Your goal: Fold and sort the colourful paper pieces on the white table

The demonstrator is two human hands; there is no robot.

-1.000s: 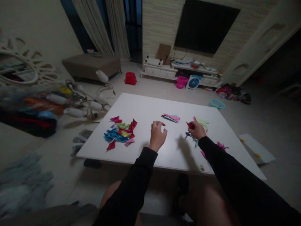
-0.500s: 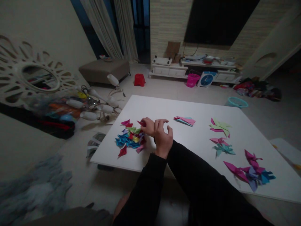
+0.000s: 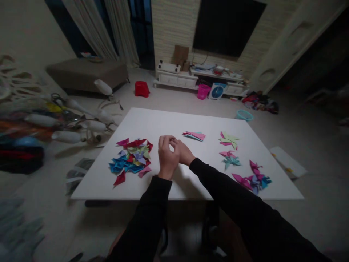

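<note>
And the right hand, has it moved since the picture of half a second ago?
Yes. Against the white table, the right hand has moved rightward, away from the folded-paper pile, to beside the left hand.

A white table [image 3: 156,120] with a smooth, plain top and straight edges. On its left side lies a loose pile of folded paper [image 3: 132,158], pieces overlapping in blue, red, pale green, yellow, purple and pink. Near the middle, toward the far edge, is a flat stack of pink, red and pale blue paper [image 3: 195,136]. Along the right side sit three small groups: a green-and-pink cluster [image 3: 229,140] farthest away, a pink-and-teal pair [image 3: 231,159] below it, and a magenta, purple and blue cluster [image 3: 255,178] closest to the near edge.
</note>
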